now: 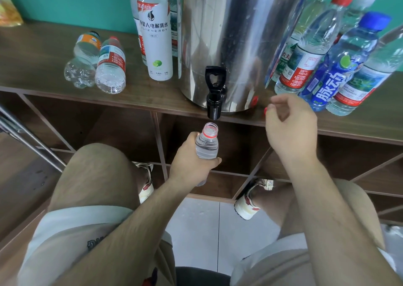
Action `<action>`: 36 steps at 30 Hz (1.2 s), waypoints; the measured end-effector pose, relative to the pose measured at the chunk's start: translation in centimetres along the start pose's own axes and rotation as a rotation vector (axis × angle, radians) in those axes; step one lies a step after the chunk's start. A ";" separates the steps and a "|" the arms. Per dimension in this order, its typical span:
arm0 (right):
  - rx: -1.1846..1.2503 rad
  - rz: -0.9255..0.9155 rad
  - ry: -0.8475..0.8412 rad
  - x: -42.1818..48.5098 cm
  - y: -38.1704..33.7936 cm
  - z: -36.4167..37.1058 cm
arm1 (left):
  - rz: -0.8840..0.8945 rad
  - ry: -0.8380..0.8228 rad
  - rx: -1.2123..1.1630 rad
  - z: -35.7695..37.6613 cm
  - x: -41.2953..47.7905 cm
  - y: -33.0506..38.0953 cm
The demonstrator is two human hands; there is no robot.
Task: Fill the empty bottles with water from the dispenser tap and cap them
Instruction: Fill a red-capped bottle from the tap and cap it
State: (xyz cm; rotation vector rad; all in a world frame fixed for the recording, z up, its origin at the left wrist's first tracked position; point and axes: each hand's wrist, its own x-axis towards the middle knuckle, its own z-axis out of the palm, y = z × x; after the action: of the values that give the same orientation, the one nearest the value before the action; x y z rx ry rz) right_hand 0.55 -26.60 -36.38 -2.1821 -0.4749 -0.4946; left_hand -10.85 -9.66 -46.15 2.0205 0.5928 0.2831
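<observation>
My left hand (192, 158) grips an uncapped clear bottle (207, 142) with a red neck ring, held upright right under the black tap (214, 91) of the steel dispenser (235, 34). The bottle looks full of water. No stream shows from the spout. My right hand (290, 124) hovers over the shelf edge to the right of the tap, fingers loosely curled, with a red cap (266, 110) at its fingertips; whether it touches the cap I cannot tell.
Two empty bottles (96, 63) lie on their sides on the wooden shelf (43, 52) at left. Tall bottles (156, 30) stand left of the dispenser. Several capped, filled bottles (331, 56) stand at right. Open cubbies lie below the shelf.
</observation>
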 end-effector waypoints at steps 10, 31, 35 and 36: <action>-0.113 0.260 -0.148 2.0 1.8 0.9 | -0.030 0.001 0.012 0.1 0.0 -0.9; 0.087 -0.147 -0.734 -2.4 -1.0 1.0 | 0.046 -0.106 0.333 0.4 -0.2 -0.2; 0.070 -0.224 -0.771 -2.2 -1.0 0.8 | 0.058 -0.115 0.398 0.8 -0.2 -0.3; 0.072 -0.239 -0.782 -2.2 -1.1 0.8 | 0.057 -0.118 0.407 0.8 -0.2 -0.4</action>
State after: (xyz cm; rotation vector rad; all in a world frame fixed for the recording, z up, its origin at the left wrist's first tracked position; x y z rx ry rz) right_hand -1.69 -25.72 -37.21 -2.1981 -1.1553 0.2843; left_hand -10.76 -10.18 -46.94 2.4293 0.5517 0.0773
